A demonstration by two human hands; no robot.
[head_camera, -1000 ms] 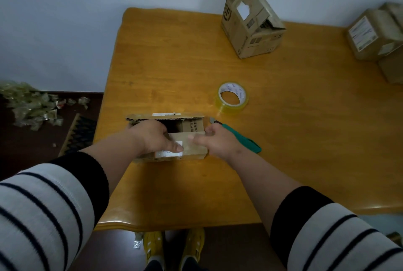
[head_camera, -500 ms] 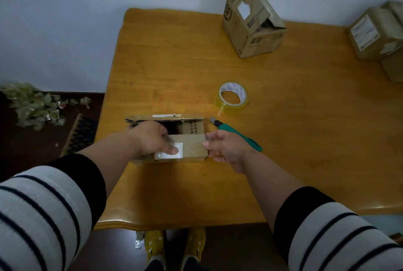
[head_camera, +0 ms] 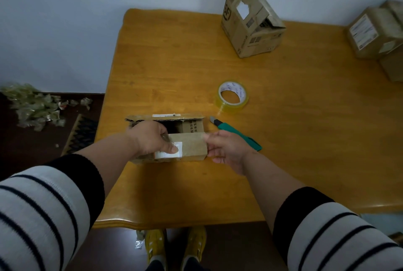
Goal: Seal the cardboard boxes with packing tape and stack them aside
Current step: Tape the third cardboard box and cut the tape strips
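Cardboard box (head_camera: 187, 146), small, sits on the wooden tabletop (head_camera: 283, 139) near its front edge; near flap folded down over the top, far flap up, opening partly uncovered. Left hand (head_camera: 150, 139) lies on the box's left part, fingers curled over the near flap, thumb pressing a white label (head_camera: 179, 146). Right hand (head_camera: 226, 150) is at the box's right end, fingertips touching the flap edge, fingers relaxed and apart, gripping nothing. Green utility knife (head_camera: 236, 135) lies just right of the box, partly behind the right hand. Tape roll (head_camera: 233, 97) lies flat beyond the box, to its right, untouched. Second box (head_camera: 250, 26), flaps loose, stands far behind the box. More boxes (head_camera: 375, 35) stacked far right of it. Striped sleeves on both arms.
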